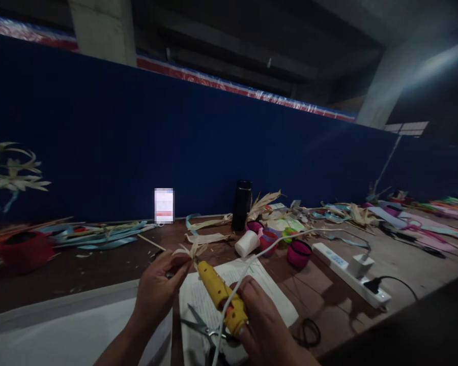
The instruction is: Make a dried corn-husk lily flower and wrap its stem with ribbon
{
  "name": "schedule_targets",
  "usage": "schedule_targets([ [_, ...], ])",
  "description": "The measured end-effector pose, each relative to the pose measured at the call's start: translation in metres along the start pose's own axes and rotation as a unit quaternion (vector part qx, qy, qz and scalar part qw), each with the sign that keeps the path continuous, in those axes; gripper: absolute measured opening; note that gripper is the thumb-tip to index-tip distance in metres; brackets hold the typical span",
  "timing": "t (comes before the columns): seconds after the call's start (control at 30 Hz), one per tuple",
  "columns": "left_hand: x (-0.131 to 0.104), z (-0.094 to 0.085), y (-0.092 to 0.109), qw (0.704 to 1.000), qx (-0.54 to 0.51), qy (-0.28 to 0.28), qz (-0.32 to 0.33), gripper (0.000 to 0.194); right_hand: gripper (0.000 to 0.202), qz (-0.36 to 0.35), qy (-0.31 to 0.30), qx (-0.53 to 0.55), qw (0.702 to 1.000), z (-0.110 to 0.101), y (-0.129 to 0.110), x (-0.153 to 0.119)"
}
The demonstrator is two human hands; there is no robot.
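My right hand (257,315) is wrapped round the handle of a yellow glue gun (212,285), which points up and to the left. Its front end is close to a pale dried-husk flower (194,251), pinched by the fingertips of my left hand (162,282). Whether the nozzle touches the husk cannot be made out. Beneath the gun, dark scissors (204,328) lie spread on printed paper (269,284). A white cable (229,300) passes in front of the gun.
Behind the hands are a black bottle (241,206), a white roll (247,244) and a pink cup (298,254). A power strip (347,274) lies right. At left are a white tray (80,325), blue strips (114,236) and a red container (26,252).
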State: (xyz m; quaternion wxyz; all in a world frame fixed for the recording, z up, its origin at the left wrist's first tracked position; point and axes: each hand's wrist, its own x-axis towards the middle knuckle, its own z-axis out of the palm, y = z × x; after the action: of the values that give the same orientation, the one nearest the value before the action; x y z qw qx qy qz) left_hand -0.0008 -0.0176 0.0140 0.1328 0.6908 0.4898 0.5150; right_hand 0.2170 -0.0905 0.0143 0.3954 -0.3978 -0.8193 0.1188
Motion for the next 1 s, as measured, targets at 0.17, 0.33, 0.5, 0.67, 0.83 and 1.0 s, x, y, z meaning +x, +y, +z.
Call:
schedule_targets([
  [0.17, -0.0015, -0.0003, -0.0009, 1.0, -0.009, 0.001, 0.001, 0.014, 0.028, 0.007, 0.003, 0.001, 1.0, -0.0003, 0.0003, 0.0002],
  [0.33, -0.0007, -0.0002, -0.0012, 1.0, -0.002, 0.002, 0.001, 0.015, 0.024, -0.004, -0.014, 0.004, 1.0, -0.0018, -0.0028, 0.0021],
  [0.5, -0.0007, -0.0014, 0.0022, 1.0, 0.014, 0.004, 0.01, 0.015, 0.026, 0.007, -0.009, -0.002, 1.0, -0.0022, -0.0039, 0.0029],
  [0.67, -0.0007, -0.0016, 0.0027, 1.0, 0.01, 0.003, 0.012, 0.014, 0.023, 0.012, -0.014, -0.007, 1.0, -0.0028, -0.0021, 0.0014],
  [0.83, -0.0018, -0.0014, -0.0008, 1.0, 0.015, 0.003, 0.013, 0.012, 0.028, 0.008, -0.014, -0.016, 1.0, -0.0016, 0.003, 0.0006],
  [1.0, -0.0024, -0.0005, -0.0032, 1.0, 0.007, 0.006, 0.005, 0.014, 0.028, 0.014, -0.024, -0.019, 0.999, -0.0013, 0.0033, 0.0013],
])
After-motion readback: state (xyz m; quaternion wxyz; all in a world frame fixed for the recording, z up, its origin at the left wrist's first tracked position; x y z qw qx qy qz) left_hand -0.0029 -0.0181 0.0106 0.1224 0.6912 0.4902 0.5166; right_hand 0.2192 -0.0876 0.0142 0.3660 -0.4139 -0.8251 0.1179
